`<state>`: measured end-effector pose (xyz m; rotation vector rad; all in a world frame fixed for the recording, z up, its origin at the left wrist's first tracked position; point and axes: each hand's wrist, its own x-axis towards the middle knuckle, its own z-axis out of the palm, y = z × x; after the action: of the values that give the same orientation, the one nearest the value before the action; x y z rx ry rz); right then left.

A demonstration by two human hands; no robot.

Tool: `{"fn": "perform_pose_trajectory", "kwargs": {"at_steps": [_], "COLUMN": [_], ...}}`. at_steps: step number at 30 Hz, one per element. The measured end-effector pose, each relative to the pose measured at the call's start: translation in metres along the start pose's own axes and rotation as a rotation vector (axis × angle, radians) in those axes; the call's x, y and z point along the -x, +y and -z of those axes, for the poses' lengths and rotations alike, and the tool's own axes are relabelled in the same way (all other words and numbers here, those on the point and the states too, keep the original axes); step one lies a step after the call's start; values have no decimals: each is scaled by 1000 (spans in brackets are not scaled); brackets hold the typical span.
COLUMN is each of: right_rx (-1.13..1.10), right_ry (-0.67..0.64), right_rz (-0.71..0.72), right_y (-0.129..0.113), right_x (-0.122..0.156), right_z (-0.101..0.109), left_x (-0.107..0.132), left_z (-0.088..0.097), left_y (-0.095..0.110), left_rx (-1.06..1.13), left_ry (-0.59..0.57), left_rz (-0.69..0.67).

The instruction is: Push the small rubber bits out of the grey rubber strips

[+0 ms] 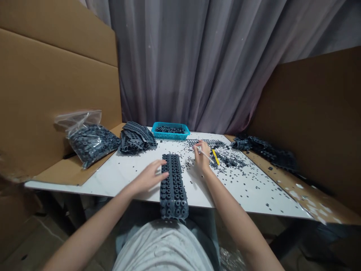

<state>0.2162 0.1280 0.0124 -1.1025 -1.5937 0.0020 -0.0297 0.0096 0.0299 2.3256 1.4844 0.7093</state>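
Note:
A long dark grey rubber strip (172, 188) with rows of round, holed studs lies lengthwise before me, its near end hanging past the table edge. My left hand (150, 174) rests at the strip's left side, fingers apart, with the fingertips touching its edge. To the right of the strip, my right hand (202, 154) is closed around a thin white stick-like tool (207, 155), raised a little above the table. Close by that hand lie a yellow strip-shaped tool (216, 157) and many small dark bits (231, 162). Behind it is a flat perforated dark sheet (211, 143).
A blue basket (170, 136) of dark pieces stands at the back of the white table (129, 169). Left of it are stacked dark sheets (137, 137) and a clear bag (90, 141) of studs. More dark strips (267, 152) lie right. Cardboard walls (62, 82) flank both sides.

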Motion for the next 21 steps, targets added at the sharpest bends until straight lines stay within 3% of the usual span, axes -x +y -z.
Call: {"fn": "perform_pose_trajectory", "kwargs": {"at_steps": [3,7,11,21], "right_rx": [31,23,17,-70], "right_ry": [91,88,45,19], "right_rz": [-101,-128,-102,-154], "right_y": [13,21,19,5], "right_x": [-3,-2,-1,-3], "right_z": [5,1,-2,5], "left_x": [-63,-124,-142,-184], "left_z": [10,-4,-17,-8], "left_y": [-19,-39,-47,-43], "left_rx": [-87,-161,-184,-268], "left_ry": [-33,-171,-223,-45], "left_rz": [77,124,109,102]}}
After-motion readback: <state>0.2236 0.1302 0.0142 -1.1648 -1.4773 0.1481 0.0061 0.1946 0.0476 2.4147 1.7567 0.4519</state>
